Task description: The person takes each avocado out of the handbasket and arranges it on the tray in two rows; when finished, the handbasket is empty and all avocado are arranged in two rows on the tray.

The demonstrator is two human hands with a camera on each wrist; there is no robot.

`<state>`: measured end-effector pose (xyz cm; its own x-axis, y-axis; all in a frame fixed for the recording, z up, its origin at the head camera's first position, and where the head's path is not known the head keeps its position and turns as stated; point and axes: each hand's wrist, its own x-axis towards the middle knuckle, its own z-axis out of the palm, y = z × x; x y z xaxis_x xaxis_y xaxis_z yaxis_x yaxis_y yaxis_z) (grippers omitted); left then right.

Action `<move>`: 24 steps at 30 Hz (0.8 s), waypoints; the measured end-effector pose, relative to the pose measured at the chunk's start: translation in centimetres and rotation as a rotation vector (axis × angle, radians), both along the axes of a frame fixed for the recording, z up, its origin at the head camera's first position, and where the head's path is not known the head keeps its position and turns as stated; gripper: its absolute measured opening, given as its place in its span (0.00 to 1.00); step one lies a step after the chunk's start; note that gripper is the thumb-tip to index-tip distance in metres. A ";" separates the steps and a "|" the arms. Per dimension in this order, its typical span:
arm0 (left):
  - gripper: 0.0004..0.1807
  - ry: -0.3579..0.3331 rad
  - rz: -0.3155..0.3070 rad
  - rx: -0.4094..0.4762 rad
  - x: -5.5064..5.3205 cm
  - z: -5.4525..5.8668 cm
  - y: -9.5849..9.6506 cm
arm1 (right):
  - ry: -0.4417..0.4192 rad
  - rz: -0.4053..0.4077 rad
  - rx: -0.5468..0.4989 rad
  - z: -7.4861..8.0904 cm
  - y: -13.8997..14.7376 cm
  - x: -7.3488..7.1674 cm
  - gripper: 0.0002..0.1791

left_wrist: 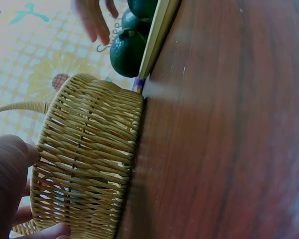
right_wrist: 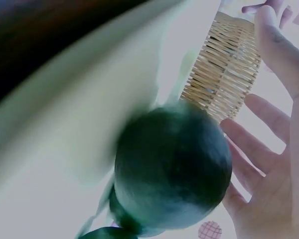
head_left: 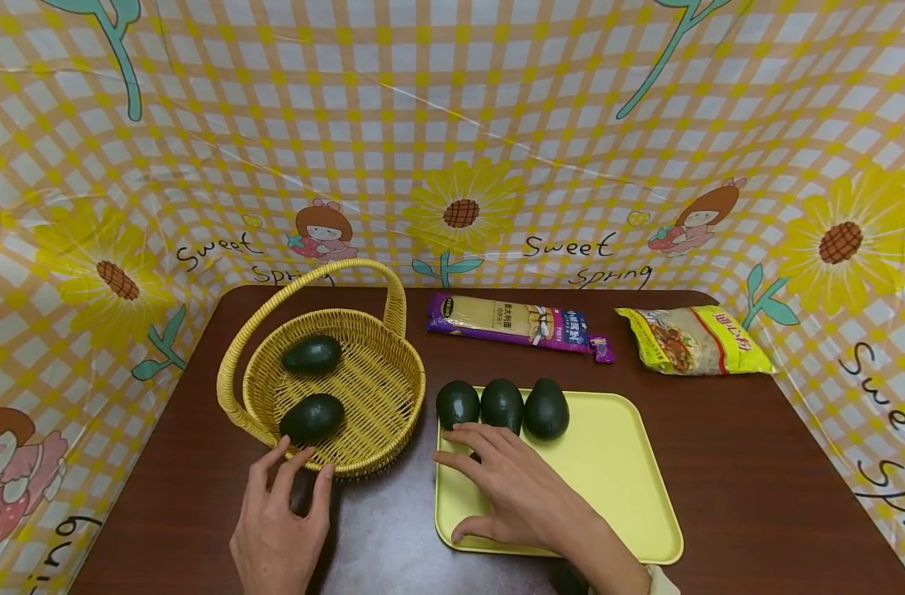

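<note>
Two dark green avocados, one farther back (head_left: 312,355) and one nearer (head_left: 312,418), lie in the yellow wicker basket (head_left: 383,388). My left hand (head_left: 281,521) is at the basket's front rim, its fingers spread and loosely bent; the thumb (left_wrist: 20,147) seems to touch the rim in the left wrist view. Three avocados (head_left: 501,403) stand side by side along the back left of the pale yellow tray (head_left: 616,487). Over the tray's left part, my right hand (head_left: 507,487) has its fingers spread. Close by its fingers is an avocado (right_wrist: 172,169), mostly hidden in the head view.
Behind the tray lies a purple-ended pasta packet (head_left: 507,321). A yellow food bag (head_left: 696,340) is at the back right of the dark brown table (head_left: 779,487). The basket's tall arched handle (head_left: 303,285) rises on its left and back. Patterned cloth (head_left: 459,124) surrounds the table.
</note>
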<state>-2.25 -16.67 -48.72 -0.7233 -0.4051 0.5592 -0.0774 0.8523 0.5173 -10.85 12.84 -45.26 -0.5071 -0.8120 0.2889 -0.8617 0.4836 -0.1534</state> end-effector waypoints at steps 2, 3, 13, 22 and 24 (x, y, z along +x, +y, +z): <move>0.18 0.001 0.000 0.000 0.0 0.0 0.0 | 0.011 0.004 -0.003 0.2 -0.2 0.0 0.51; 0.18 0.002 -0.001 0.000 0.0 0.0 0.0 | 0.017 0.006 -0.004 0.4 -0.3 -0.1 0.51; 0.18 0.004 -0.004 0.003 0.0 0.0 0.0 | 0.034 0.009 0.023 1.5 -0.9 -0.5 0.49; 0.18 -0.001 -0.001 0.007 0.0 0.1 0.0 | 0.036 0.013 0.048 2.8 -1.5 -1.0 0.48; 0.18 -0.004 0.000 0.008 0.0 0.1 0.0 | 0.038 0.016 0.050 3.1 -1.7 -1.1 0.47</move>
<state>-2.22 -16.63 -48.60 -0.7252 -0.4097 0.5534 -0.0798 0.8483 0.5235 -11.93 11.18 -42.11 -0.4835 -0.8338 0.2664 -0.8741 0.4761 -0.0960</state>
